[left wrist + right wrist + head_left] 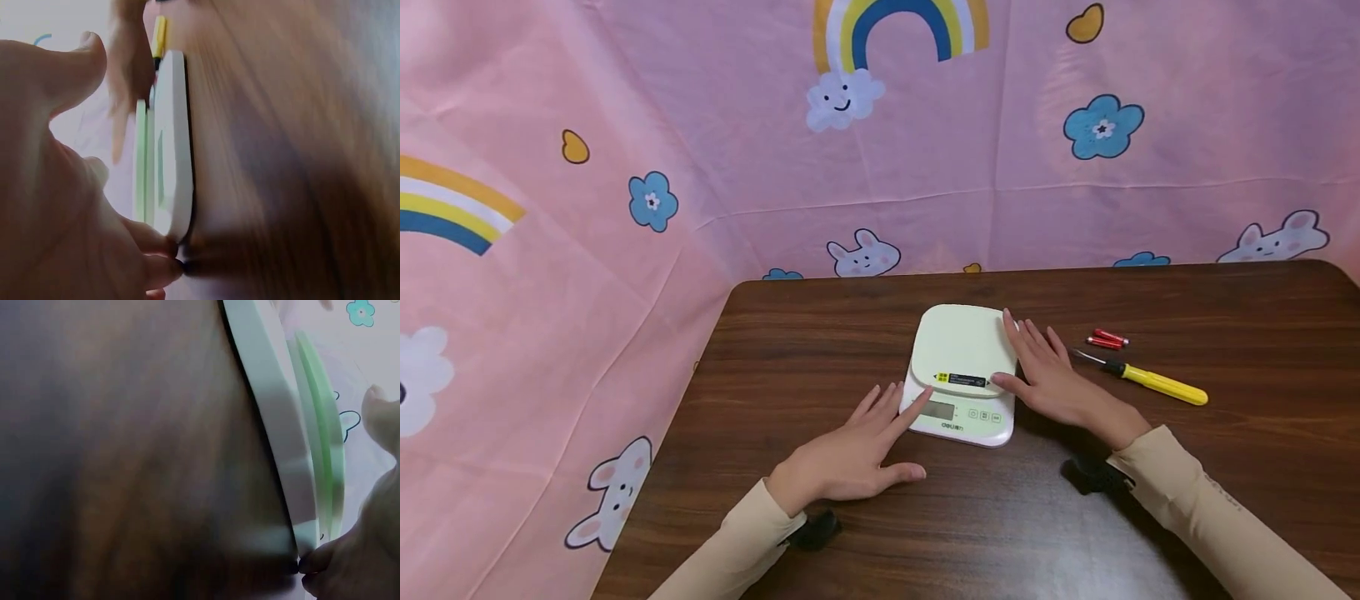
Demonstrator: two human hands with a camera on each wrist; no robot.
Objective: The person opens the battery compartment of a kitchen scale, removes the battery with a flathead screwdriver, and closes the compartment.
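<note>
A white digital kitchen scale (966, 342) stands upright on its base in the middle of the table, its small display (937, 410) and buttons facing the person. At its front left corner is my left hand (857, 454), fingers spread and straight, fingertips right at the scale's edge. My right hand (1048, 375) lies along the right side with extended fingers, its thumb and index finger over the rim of the weighing plate. In the left wrist view, fingertips meet the lower edge of the scale's white side (175, 156). The right wrist view has fingertips at the scale's base (281, 412) too.
Right of the scale lie two small red batteries (1107, 339) and a screwdriver (1150, 381) with a yellow handle. The dark wooden table (797, 350) backs onto a pink printed cloth (737, 108).
</note>
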